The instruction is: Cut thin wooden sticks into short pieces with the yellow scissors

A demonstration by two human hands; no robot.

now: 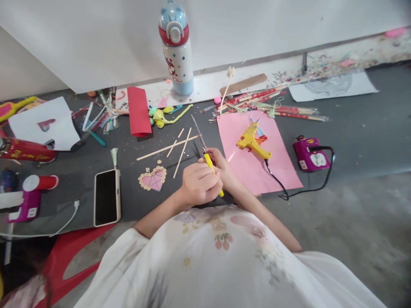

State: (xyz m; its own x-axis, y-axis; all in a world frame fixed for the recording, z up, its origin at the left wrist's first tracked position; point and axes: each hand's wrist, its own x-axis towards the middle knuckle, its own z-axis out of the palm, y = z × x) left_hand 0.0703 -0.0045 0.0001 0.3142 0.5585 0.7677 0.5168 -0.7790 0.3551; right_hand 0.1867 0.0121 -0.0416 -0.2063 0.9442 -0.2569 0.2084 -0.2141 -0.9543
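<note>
My left hand (197,185) is curled into a fist at the near edge of the dark table (353,128), closed round the yellow handle of a pair of scissors (208,161). The thin blades point up and left, over several loose wooden sticks (180,145). My right hand (223,167) presses against the left one, its fingers closed on the scissors near the pivot. A pink paper heart edged with small pieces (153,178) lies just left of my hands. Anything small between my fingers is hidden.
A yellow glue gun (252,142) lies on a pink sheet (272,171), its cord running to a purple box (310,155). A phone (106,196), folded red paper (138,111), a dotted bottle (177,51), stick bundles (276,105) and white paper (45,122) lie around.
</note>
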